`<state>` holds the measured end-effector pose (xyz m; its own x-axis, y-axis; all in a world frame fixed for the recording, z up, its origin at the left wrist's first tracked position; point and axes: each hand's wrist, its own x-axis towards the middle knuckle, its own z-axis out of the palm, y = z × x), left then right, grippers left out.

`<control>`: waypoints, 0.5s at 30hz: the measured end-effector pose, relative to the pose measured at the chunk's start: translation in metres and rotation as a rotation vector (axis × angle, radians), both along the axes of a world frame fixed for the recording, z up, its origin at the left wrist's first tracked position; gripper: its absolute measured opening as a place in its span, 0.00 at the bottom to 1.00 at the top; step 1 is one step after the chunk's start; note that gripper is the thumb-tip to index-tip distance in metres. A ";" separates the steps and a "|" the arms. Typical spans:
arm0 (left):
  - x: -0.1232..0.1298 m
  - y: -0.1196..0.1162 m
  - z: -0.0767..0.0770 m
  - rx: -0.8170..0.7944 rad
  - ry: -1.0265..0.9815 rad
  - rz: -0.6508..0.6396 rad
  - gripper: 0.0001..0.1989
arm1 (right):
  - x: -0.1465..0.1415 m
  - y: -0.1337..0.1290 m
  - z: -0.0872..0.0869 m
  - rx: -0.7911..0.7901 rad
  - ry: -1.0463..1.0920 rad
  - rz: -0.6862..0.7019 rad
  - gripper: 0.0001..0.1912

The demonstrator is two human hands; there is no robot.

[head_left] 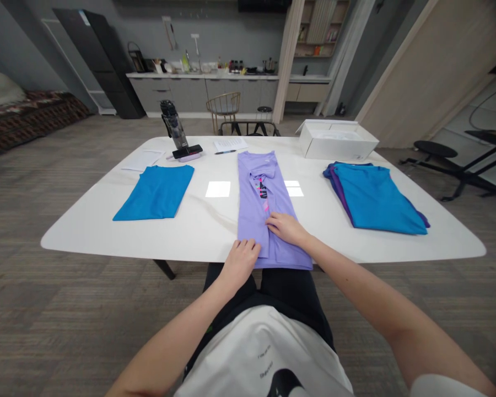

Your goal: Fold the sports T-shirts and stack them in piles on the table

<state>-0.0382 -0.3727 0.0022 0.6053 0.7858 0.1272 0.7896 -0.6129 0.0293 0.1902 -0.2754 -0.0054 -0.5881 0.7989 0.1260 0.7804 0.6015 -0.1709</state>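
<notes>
A light purple T-shirt [252,220] lies lengthwise on the white table in front of me, its sides folded inward into a long strip. Part of a black and pink print shows in the fold, and the near hem hangs slightly over the table edge. My left hand [242,258] is at the near left corner of the T-shirt, its bent fingers closed over the fabric and its thumb hidden. My right hand [287,227] is farther up on the right, with its fingertips pinching the T-shirt at the folded layer's edge.
A folded blue garment [157,193] lies on the left of the table [215,242]. To the right is a stack of blue and purple garments [378,198], with an open white box [339,140] behind it. A water bottle [174,127], phone [187,151], pen [225,151] and papers stand or lie toward the back.
</notes>
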 end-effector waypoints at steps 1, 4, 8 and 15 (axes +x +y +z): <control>0.000 -0.001 0.001 0.004 0.000 -0.011 0.13 | 0.000 -0.001 0.002 0.011 0.019 -0.003 0.12; 0.000 -0.001 0.006 -0.024 -0.010 -0.040 0.11 | 0.004 -0.003 0.007 0.019 0.046 -0.007 0.13; -0.006 0.010 0.009 -0.211 -0.134 -0.170 0.13 | 0.014 -0.009 0.005 -0.067 0.025 0.024 0.13; -0.046 0.057 0.000 -0.260 -0.220 -0.344 0.22 | 0.036 -0.033 0.007 -0.086 0.038 0.095 0.16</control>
